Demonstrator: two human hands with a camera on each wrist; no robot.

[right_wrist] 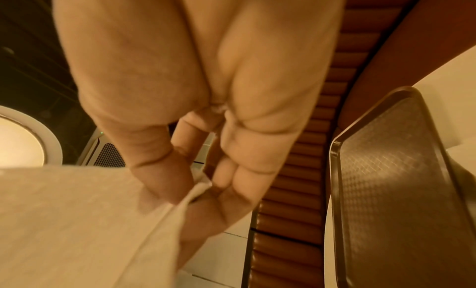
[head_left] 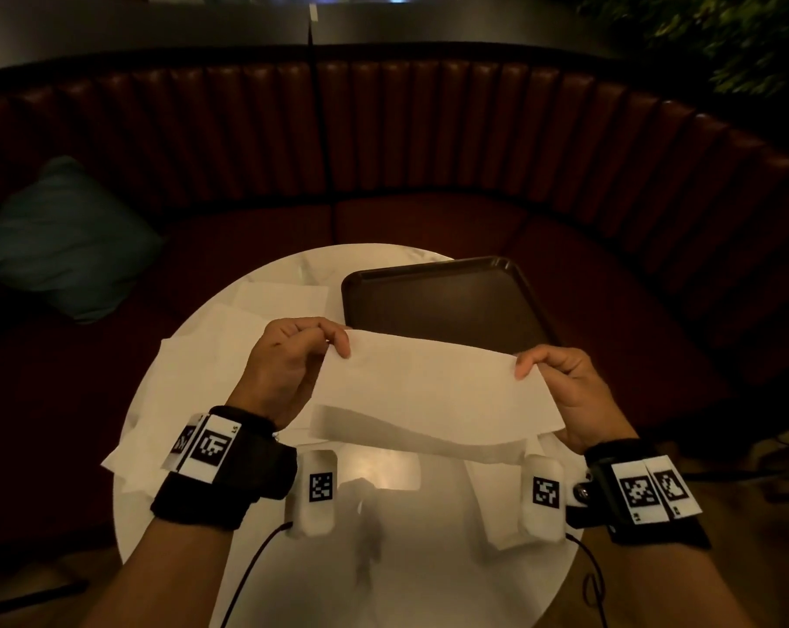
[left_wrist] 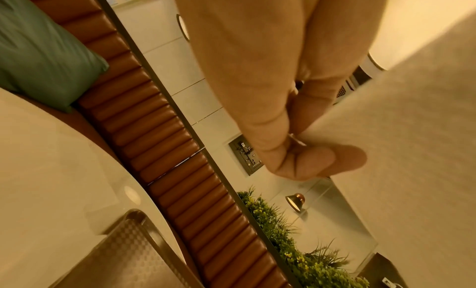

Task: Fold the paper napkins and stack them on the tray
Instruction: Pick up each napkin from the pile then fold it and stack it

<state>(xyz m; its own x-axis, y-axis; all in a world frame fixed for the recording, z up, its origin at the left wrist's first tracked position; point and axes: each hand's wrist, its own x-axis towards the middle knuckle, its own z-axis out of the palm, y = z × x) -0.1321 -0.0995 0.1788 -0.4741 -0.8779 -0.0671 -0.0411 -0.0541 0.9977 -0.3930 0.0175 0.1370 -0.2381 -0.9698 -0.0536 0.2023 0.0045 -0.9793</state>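
Tray [head_left: 447, 301] near edge hidden behind held napkin [head_left: 433, 387]. Loose napkins [head_left: 202, 355] partly covered by left hand [head_left: 284, 369]. Plant [head_left: 746, 38] blurred, cropped.

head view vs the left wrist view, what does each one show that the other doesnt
Only the head view shows both hands, the left hand and right hand, holding one napkin by its ends above the round table, with the loose napkins lying at the left. Only the left wrist view shows the wall socket and a lamp. Both show the bare tray, the teal cushion and the ribbed bench back.
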